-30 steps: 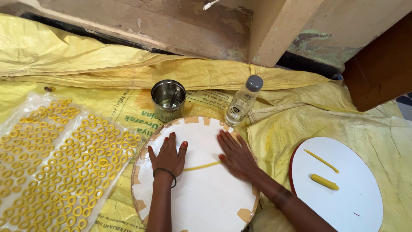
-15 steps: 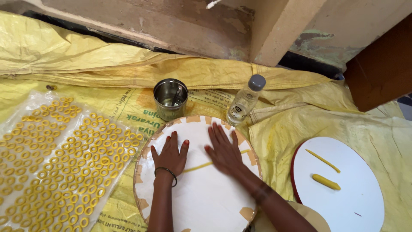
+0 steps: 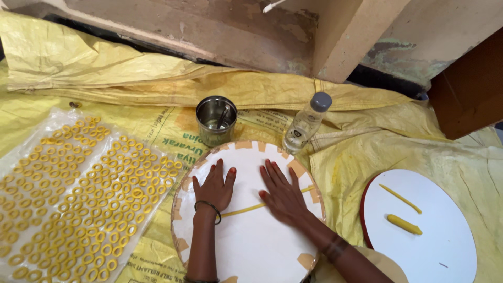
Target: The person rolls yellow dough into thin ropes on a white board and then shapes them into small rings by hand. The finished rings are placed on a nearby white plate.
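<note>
1. Leftmost, lower left of the frame: clear plastic sheet (image 3: 31, 131) spread over yellow sacking (image 3: 131, 84), covered in rows of small yellow dough rings (image 3: 89, 199).
2. Upper centre, just above the board's rim: steel cup (image 3: 216, 120), upright, something thin leaning inside.
3. Centre to lower centre: round white board (image 3: 251, 246), rim patched with tan tape, lying flat on the sacking.
4. Centre, slightly left: left hand (image 3: 215, 189) palm down on the board, fingers released and spread, pointing toward the top of the frame; dark bangle at the wrist; forearm running straight down to the bottom edge.
5. Across the board between and under both hands: thin yellow dough rope (image 3: 246, 209), slanting up toward the right, its visible stretch emerging beside the left wrist and passing beneath the right palm.
6. Centre, slightly right: right hand (image 3: 283, 194) flat on the rope, fingers extended and loosely parted, nothing grasped, tips angled to the upper left; forearm slanting down to the lower right.
7. Upper centre right, touching the board's edge: clear plastic bottle (image 3: 306, 123) with grey cap, tilted right.
8. Lower right: second white disc (image 3: 419, 236) with red edge, bearing a thin dough strip (image 3: 401, 198) and a thicker short dough roll (image 3: 404, 224), well apart from the hands.
</note>
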`<move>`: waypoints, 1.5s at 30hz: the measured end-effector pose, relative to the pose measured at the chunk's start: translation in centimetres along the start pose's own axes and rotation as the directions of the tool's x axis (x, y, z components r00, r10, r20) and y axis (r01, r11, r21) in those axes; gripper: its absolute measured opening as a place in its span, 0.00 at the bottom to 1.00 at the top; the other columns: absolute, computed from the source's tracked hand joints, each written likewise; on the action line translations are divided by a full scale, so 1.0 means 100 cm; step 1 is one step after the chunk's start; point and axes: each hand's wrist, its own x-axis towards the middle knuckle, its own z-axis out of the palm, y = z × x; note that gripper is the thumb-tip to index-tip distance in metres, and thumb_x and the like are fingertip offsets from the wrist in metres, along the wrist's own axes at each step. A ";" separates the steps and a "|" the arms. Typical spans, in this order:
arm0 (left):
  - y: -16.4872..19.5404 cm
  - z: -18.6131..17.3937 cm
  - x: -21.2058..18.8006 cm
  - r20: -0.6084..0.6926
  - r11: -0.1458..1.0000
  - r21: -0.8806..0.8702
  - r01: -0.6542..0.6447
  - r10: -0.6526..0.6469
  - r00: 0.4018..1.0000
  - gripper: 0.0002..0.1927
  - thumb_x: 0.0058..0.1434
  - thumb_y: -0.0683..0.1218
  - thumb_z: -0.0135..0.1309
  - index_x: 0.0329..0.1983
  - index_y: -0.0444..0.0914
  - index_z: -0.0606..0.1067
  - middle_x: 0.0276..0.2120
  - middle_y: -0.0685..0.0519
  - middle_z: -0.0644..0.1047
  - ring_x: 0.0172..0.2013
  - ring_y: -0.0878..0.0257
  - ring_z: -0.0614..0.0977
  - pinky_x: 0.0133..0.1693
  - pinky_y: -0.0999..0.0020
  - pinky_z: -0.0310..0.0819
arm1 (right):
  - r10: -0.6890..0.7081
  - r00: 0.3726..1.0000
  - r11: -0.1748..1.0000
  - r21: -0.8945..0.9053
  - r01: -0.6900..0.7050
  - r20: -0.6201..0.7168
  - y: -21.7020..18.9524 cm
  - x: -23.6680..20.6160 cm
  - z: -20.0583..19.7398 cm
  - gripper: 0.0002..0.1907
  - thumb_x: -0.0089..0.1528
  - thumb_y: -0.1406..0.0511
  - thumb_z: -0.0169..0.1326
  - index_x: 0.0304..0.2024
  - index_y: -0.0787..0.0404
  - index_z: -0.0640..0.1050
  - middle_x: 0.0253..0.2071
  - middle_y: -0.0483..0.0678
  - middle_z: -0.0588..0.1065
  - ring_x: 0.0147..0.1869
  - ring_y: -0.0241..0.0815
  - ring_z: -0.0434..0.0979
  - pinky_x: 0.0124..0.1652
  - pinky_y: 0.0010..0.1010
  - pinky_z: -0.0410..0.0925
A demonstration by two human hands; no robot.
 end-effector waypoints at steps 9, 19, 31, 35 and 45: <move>-0.003 -0.003 0.001 0.014 0.999 -0.038 -0.010 0.010 1.000 0.47 0.65 0.75 0.20 0.78 0.41 0.48 0.74 0.51 0.58 0.75 0.59 0.55 0.72 0.43 0.33 | 0.073 0.997 0.996 0.043 -0.073 -0.003 -0.003 -0.035 0.008 0.36 0.71 0.49 0.28 0.77 0.58 0.49 0.81 0.51 0.42 0.83 0.47 0.39 0.70 0.61 0.32; -0.001 -0.011 -0.006 0.014 0.996 -0.086 -0.010 0.011 1.000 0.48 0.64 0.75 0.20 0.78 0.40 0.48 0.73 0.48 0.60 0.72 0.55 0.60 0.71 0.45 0.37 | 0.235 0.970 0.971 0.055 -0.232 -0.069 0.014 0.105 0.003 0.37 0.71 0.47 0.27 0.77 0.58 0.46 0.81 0.49 0.39 0.83 0.44 0.35 0.70 0.63 0.30; 0.001 -0.026 -0.008 -0.103 0.951 -0.302 -0.061 0.031 0.994 0.47 0.65 0.74 0.26 0.77 0.40 0.52 0.65 0.42 0.71 0.65 0.44 0.71 0.71 0.51 0.45 | 0.009 1.000 0.999 0.042 -0.009 0.011 -0.043 0.010 0.011 0.37 0.70 0.47 0.29 0.77 0.58 0.50 0.80 0.50 0.43 0.82 0.46 0.40 0.72 0.53 0.37; 0.000 -0.033 -0.013 -0.113 0.920 -0.390 -0.033 -0.013 0.993 0.47 0.64 0.75 0.27 0.77 0.42 0.54 0.65 0.42 0.71 0.64 0.43 0.72 0.67 0.53 0.57 | -0.014 0.995 0.999 0.043 0.009 0.098 -0.050 -0.040 0.013 0.37 0.71 0.48 0.29 0.77 0.59 0.48 0.80 0.50 0.42 0.82 0.48 0.39 0.71 0.51 0.36; 0.007 -0.046 -0.023 -0.158 0.840 -0.535 -0.089 0.004 0.987 0.45 0.65 0.74 0.27 0.77 0.43 0.56 0.62 0.37 0.74 0.63 0.41 0.73 0.62 0.56 0.66 | 0.133 0.991 0.990 0.040 -0.132 -0.017 -0.044 0.013 0.024 0.35 0.72 0.49 0.25 0.77 0.57 0.49 0.81 0.50 0.43 0.83 0.46 0.40 0.72 0.55 0.35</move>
